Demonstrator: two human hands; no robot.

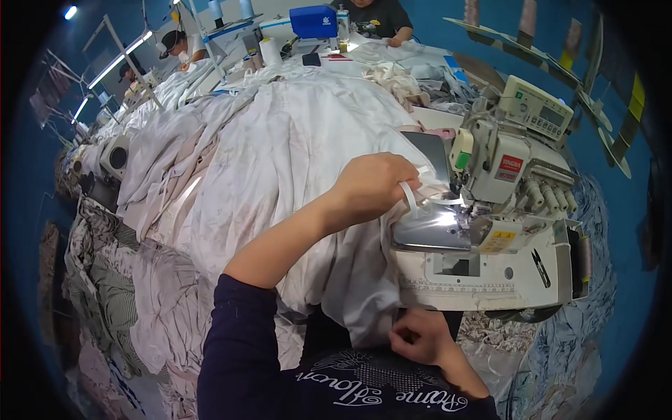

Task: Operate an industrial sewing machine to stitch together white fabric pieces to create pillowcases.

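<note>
Mostly, white cloth (280,154) fills the middle, a broad heap lying left of the sewing machine (493,168) and spilling down over the near edge. The machine's pale bed (483,288) reaches toward the person, with a shiny metal plate (430,232) behind it, brightly lit beside the needle area (472,211).

Of the two hands, the left hand (376,183) is clearly nearer that area, reaching across the cloth with its fingertips pressed together, pinching a narrow white strip (410,198). The right hand (423,336) rests well apart, below the bed's near edge; its fingers curl beside the hanging cloth — whether they grip it, I cannot tell.

Smallest is the strip itself, just under the left fingertips, its visible length pointing toward the person. The key relation, as I judge it: the needle area lies to the right and slightly nearer the person — crosswise to that length.
</note>
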